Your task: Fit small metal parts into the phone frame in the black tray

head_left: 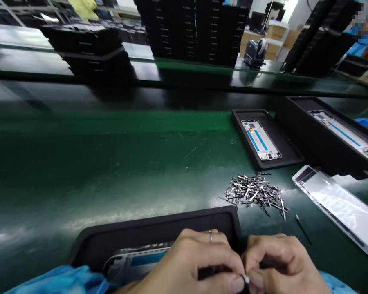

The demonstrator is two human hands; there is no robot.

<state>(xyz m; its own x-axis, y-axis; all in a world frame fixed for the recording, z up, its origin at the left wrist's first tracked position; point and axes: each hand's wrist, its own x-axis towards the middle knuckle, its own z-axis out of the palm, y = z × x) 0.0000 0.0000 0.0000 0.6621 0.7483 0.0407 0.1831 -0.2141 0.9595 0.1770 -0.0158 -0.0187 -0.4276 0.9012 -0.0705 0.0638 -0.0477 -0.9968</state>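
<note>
Green desk (pixel 116 171) carries a black tray (pixel 153 228) just under the hands. Left hand (pixel 190 265) and right hand (pixel 282 265) meet above it, fingers (pixel 233 281) pinched narrow on a tiny white piece (pixel 246 279), held close for fine work. Loose metal strips (pixel 254 192) lie beyond the fingers, within reach.

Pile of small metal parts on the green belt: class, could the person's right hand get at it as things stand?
Probably yes: the pile of small metal parts lies uncovered just ahead of the right hand, with bare belt between, though its fingers pinch a tiny white piece.
</note>
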